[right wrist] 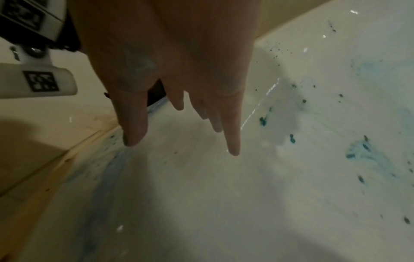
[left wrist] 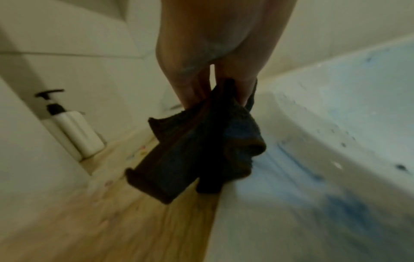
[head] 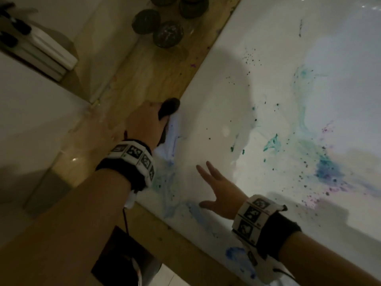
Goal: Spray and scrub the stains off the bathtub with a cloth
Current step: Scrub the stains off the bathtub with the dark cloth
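Note:
The white bathtub (head: 216, 96) fills the right of the head view, spattered with blue, teal and purple stains (head: 325, 172). My left hand (head: 144, 122) grips a dark cloth (head: 168, 107) at the tub's rim; in the left wrist view the cloth (left wrist: 197, 152) hangs from my fingers (left wrist: 244, 88) over the rim edge. My right hand (head: 216, 190) is open with fingers spread, over the tub's near inner wall beside a blue smear (head: 193, 211). In the right wrist view its straight fingers (right wrist: 230, 127) point down at the tub surface (right wrist: 201, 195). No spray bottle is in view.
A wooden ledge (head: 156, 67) borders the tub, with several dark round objects (head: 167, 34) at its far end. White pump bottles (left wrist: 74, 131) stand in a wall niche to the left. A blue patch (head: 237, 256) marks the near rim.

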{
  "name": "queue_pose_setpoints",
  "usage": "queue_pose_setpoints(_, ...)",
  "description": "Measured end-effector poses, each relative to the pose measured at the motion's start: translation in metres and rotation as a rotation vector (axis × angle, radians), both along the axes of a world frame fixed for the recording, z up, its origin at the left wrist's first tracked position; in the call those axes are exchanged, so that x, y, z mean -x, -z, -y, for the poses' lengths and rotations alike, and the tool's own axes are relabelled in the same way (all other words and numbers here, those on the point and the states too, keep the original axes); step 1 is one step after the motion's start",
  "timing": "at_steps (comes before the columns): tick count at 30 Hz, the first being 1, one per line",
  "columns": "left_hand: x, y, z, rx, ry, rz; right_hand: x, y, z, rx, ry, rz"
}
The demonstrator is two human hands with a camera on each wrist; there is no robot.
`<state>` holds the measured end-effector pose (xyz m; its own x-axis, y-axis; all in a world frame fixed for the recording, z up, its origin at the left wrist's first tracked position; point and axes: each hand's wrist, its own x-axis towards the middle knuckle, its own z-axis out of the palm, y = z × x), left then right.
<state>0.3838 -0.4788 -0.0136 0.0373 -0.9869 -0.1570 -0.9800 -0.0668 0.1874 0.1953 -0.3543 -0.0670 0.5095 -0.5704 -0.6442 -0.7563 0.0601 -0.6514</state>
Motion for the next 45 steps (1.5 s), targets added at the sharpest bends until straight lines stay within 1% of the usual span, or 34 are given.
queue_pose_setpoints(2,0.005,0.016,-0.008,-0.069,0.067,0.086,-0.008,0.004,-0.015,-0.044,-0.007,-0.013)
queue_pose_setpoints(3,0.005,0.022,-0.012,-0.081,0.068,0.09,-0.011,0.005,-0.022,-0.058,-0.015,-0.024)
queue_pose_setpoints(6,0.001,0.033,-0.022,-0.124,0.014,-0.009,-0.017,0.007,-0.032,-0.076,-0.007,-0.045)
queue_pose_setpoints(7,0.0,0.035,-0.024,-0.141,0.03,0.001,-0.019,0.008,-0.033,-0.074,-0.001,-0.048)
queue_pose_setpoints(8,0.001,0.037,-0.027,-0.152,0.072,0.087,-0.02,0.008,-0.034,-0.074,0.003,-0.053)
queue_pose_setpoints(9,0.002,0.041,-0.033,-0.157,0.127,0.214,-0.021,0.008,-0.034,-0.075,0.003,-0.058)
queue_pose_setpoints(10,0.005,0.043,-0.037,-0.115,0.176,0.375,-0.021,0.007,-0.034,-0.077,-0.002,-0.063)
queue_pose_setpoints(11,0.01,0.039,-0.041,-0.083,0.187,0.467,-0.02,0.007,-0.033,-0.077,-0.012,-0.068)
queue_pose_setpoints(12,0.019,0.031,-0.045,-0.048,0.184,0.504,-0.018,0.006,-0.031,-0.075,-0.024,-0.068)
queue_pose_setpoints(13,0.025,0.025,-0.051,-0.059,0.209,0.545,-0.015,0.005,-0.031,-0.075,-0.036,-0.067)
queue_pose_setpoints(14,0.031,0.024,-0.059,-0.123,0.237,0.523,-0.011,0.003,-0.032,-0.081,-0.044,-0.07)
queue_pose_setpoints(15,0.033,0.029,-0.066,-0.144,0.292,0.486,-0.007,0.002,-0.034,-0.093,-0.047,-0.075)
queue_pose_setpoints(17,0.033,0.021,-0.074,-0.202,0.348,0.336,0.001,-0.001,-0.043,-0.122,-0.044,-0.083)
queue_pose_setpoints(18,0.029,0.014,-0.073,-0.172,0.348,0.247,0.005,-0.003,-0.049,-0.132,-0.041,-0.082)
queue_pose_setpoints(19,0.022,0.008,-0.071,-0.113,0.315,0.186,0.008,-0.003,-0.055,-0.137,-0.039,-0.082)
queue_pose_setpoints(21,0.007,0.0,-0.057,0.017,0.137,0.116,0.013,-0.002,-0.065,-0.139,-0.02,-0.085)
queue_pose_setpoints(22,0.0,-0.001,-0.05,0.049,0.035,0.108,0.015,-0.001,-0.068,-0.14,-0.004,-0.088)
queue_pose_setpoints(23,-0.005,0.0,-0.044,0.039,-0.047,0.13,0.016,0.0,-0.07,-0.145,0.013,-0.091)
queue_pose_setpoints(24,-0.006,0.003,-0.041,-0.019,-0.093,0.168,0.017,0.0,-0.072,-0.151,0.028,-0.094)
queue_pose_setpoints(25,-0.004,0.009,-0.042,-0.114,-0.096,0.224,0.017,0.001,-0.073,-0.152,0.04,-0.097)
queue_pose_setpoints(26,0.001,0.017,-0.045,-0.2,-0.065,0.295,0.017,0.001,-0.073,-0.152,0.047,-0.1)
queue_pose_setpoints(27,0.007,0.024,-0.052,-0.244,-0.007,0.364,0.017,0.001,-0.073,-0.15,0.05,-0.102)
queue_pose_setpoints(29,0.02,0.029,-0.068,-0.244,0.093,0.459,0.017,0.001,-0.073,-0.146,0.059,-0.105)
queue_pose_setpoints(31,0.028,0.027,-0.08,-0.213,0.102,0.452,0.017,-0.001,-0.073,-0.147,0.062,-0.109)
queue_pose_setpoints(34,0.042,0.021,-0.104,-0.255,0.116,0.35,0.019,-0.005,-0.073,-0.137,0.042,-0.123)
queue_pose_setpoints(35,0.044,0.021,-0.109,-0.279,0.129,0.294,0.022,-0.007,-0.074,-0.135,0.044,-0.128)
queue_pose_setpoints(37,0.042,0.015,-0.115,-0.264,0.153,0.223,0.028,-0.011,-0.077,-0.144,0.065,-0.142)
queue_pose_setpoints(38,0.035,0.011,-0.113,-0.208,0.128,0.219,0.033,-0.013,-0.079,-0.148,0.07,-0.153)
queue_pose_setpoints(39,0.027,0.008,-0.109,-0.128,0.067,0.209,0.038,-0.014,-0.081,-0.148,0.069,-0.162)
queue_pose_setpoints(41,0.01,-0.004,-0.1,-0.039,-0.108,0.18,0.048,-0.014,-0.085,-0.14,0.055,-0.173)
queue_pose_setpoints(42,0.004,-0.008,-0.098,-0.055,-0.174,0.212,0.052,-0.014,-0.085,-0.137,0.051,-0.177)
queue_pose_setpoints(43,0.0,-0.007,-0.1,-0.112,-0.214,0.26,0.054,-0.013,-0.085,-0.132,0.049,-0.182)
queue_pose_setpoints(45,0.004,0.006,-0.111,-0.243,-0.217,0.371,0.054,-0.011,-0.084,-0.108,0.035,-0.195)
